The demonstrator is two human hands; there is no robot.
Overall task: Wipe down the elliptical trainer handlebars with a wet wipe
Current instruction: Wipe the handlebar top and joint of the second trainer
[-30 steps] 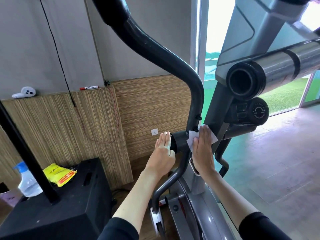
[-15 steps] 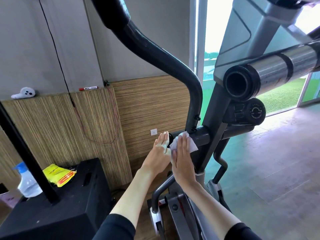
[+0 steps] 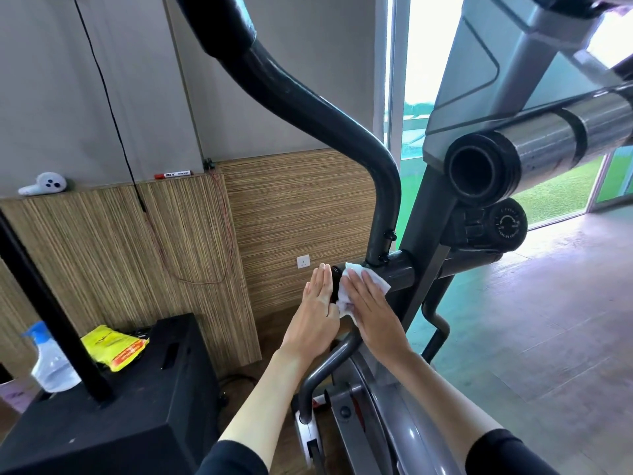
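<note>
At frame centre, the right hand (image 3: pixel 375 315) pressed the wipe (image 3: pixel 363 281) flat on the pivot tube (image 3: pixel 399 274); the left hand (image 3: pixel 317 317), open, braced its end cap. Next, probably wiping up the handlebar (image 3: pixel 318 111).

Right hand (image 3: pixel 371 311) flat, fingers straight, presses white wet wipe (image 3: pixel 359 286) on horizontal pivot tube (image 3: pixel 399 274) below curved black handlebar (image 3: pixel 308 108). Left hand (image 3: pixel 317 315) flat against tube end cap. Black box (image 3: pixel 137 399) at left carries spray bottle (image 3: pixel 51 365) and yellow packet (image 3: pixel 114 346). Red marker (image 3: pixel 172 174) lies on wood panel ledge.
</note>
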